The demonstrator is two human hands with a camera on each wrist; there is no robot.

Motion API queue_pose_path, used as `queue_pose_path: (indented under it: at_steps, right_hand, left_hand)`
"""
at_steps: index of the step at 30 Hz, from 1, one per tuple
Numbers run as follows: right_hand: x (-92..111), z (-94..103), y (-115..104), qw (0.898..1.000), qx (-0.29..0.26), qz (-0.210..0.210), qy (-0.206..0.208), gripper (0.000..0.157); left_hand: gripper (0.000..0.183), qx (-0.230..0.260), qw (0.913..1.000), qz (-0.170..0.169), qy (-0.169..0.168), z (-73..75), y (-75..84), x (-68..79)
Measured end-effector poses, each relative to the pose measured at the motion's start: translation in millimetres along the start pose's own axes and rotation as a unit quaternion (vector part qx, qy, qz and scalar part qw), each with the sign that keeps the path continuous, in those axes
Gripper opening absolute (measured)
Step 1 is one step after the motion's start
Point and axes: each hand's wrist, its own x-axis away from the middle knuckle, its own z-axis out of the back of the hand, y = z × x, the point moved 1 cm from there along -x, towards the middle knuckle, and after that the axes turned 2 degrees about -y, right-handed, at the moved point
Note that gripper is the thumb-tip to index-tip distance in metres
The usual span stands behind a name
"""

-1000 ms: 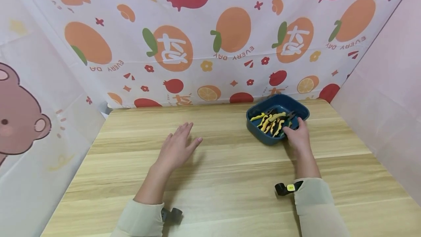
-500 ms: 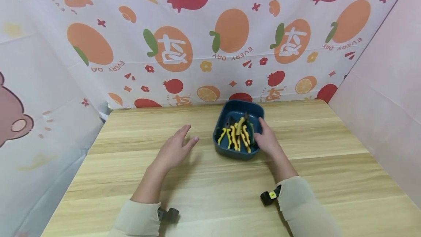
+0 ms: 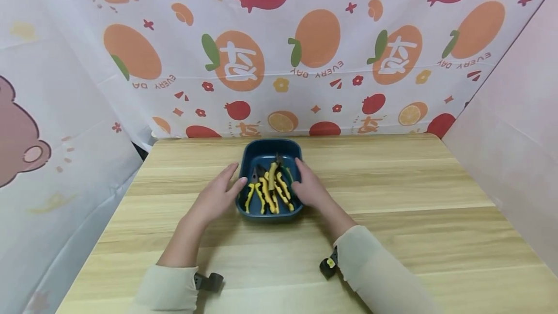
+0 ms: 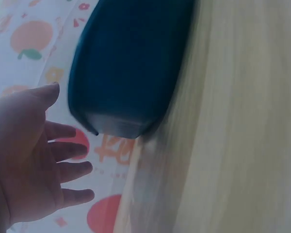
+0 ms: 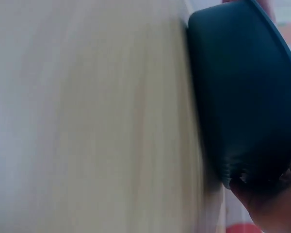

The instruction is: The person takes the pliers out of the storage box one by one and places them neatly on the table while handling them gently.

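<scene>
A dark blue plastic bin (image 3: 270,148) stands on the table between my two hands. Several pliers with yellow and black handles (image 3: 272,177) lie in it, their dark jaws toward the back; a green handle (image 3: 287,174) shows at the right wall. My right hand (image 3: 310,189) grips that right wall, thumb over the rim and fingers outside, mostly hidden by the bin (image 5: 242,87) in the right wrist view. Along the left wall, my left hand (image 3: 216,198) has its fingers extended; in the left wrist view this hand (image 4: 26,155) is spread beside the bin (image 4: 131,58).
The wood-grain table (image 3: 392,236) ends at a fruit-print cloth (image 3: 279,47) behind the bin. Pale cloth sides (image 3: 505,144) enclose it on the left and right. A small black camera (image 3: 209,282) sits at the left sleeve cuff, another camera (image 3: 328,266) at the right.
My right hand has brought the bin of pliers from the back right leftward to the middle, turning it straighter. The left hand has shifted slightly and now lies close beside it.
</scene>
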Motion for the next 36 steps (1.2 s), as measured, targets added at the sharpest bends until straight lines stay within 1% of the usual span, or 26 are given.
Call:
queue_pose_path:
  at_steps: [4, 7, 11, 12, 18, 24, 28, 29, 31, 32, 33, 34, 35, 36]
  right_hand:
    - [-7.2, -22.8, -19.8, 1.0, 0.001, 0.004, -0.012, 0.075]
    - [-10.7, -37.3, -33.6, 1.0, -0.006, -0.001, -0.015, 0.076]
    - [-14.1, -52.7, -47.5, 1.0, -0.021, -0.01, -0.007, 0.076]
    - [-14.7, -55.7, -50.1, 1.0, -0.024, -0.011, -0.004, 0.076]
    - [-19.1, -65.1, -61.3, 0.999, -0.03, -0.015, 0.009, 0.075]
    - [-25.9, -70.2, -73.2, 0.999, -0.032, -0.016, 0.016, 0.074]
    - [-29.6, -73.6, -75.6, 0.999, -0.02, -0.023, 0.02, 0.074]
    - [-29.8, -74.1, -75.8, 0.999, -0.008, -0.026, 0.021, 0.074]
    - [-29.3, -74.4, -76.7, 0.998, 0.043, -0.019, 0.031, 0.075]
    - [-28.9, -74.0, -77.5, 0.996, 0.082, -0.006, 0.04, 0.075]
    - [-28.4, -73.4, -79.3, 0.99, 0.129, 0.015, 0.052, 0.074]
    - [-27.7, -72.8, -81.4, 0.981, 0.178, 0.042, 0.068, 0.072]
    - [-27.7, -72.6, -83.4, 0.966, 0.232, 0.069, 0.085, 0.068]
    - [-27.9, -72.7, -85.6, 0.949, 0.283, 0.096, 0.102, 0.064]
  left_hand:
    - [0.086, -0.008, 0.9999, 0.01, 0.0, 10.4, -13.1, 2.9]
    - [0.086, -0.019, 0.9996, 0.02, 0.005, 16.9, -21.4, 4.4]
    - [0.08, -0.04, 0.9988, 0.025, 0.015, 24.4, -32.3, 5.5]
    - [0.078, -0.046, 0.9986, 0.022, 0.018, 26.2, -34.7, 5.7]
    - [0.059, -0.063, 0.9975, 0.004, 0.029, 37.9, -47.0, 3.9]
    - [0.057, -0.08, 0.9964, 0.007, 0.027, 52.7, -54.3, 5.2]
    - [0.056, -0.109, 0.9936, 0.008, 0.026, 55.0, -59.7, 5.0]
    - [0.056, -0.116, 0.9929, 0.008, 0.026, 54.3, -60.7, 4.8]
    - [0.056, -0.131, 0.991, 0.004, 0.026, 51.5, -62.1, 3.7]
    - [0.055, -0.139, 0.99, 0.001, 0.027, 49.7, -62.6, 3.1]
    - [0.055, -0.143, 0.9893, -0.001, 0.028, 47.9, -62.8, 2.3]
    - [0.055, -0.146, 0.9888, -0.002, 0.031, 45.9, -62.8, 1.6]
    - [0.055, -0.148, 0.9884, -0.002, 0.033, 43.9, -62.8, 0.8]
    - [0.055, -0.149, 0.9881, -0.003, 0.035, 41.5, -62.9, 0.0]
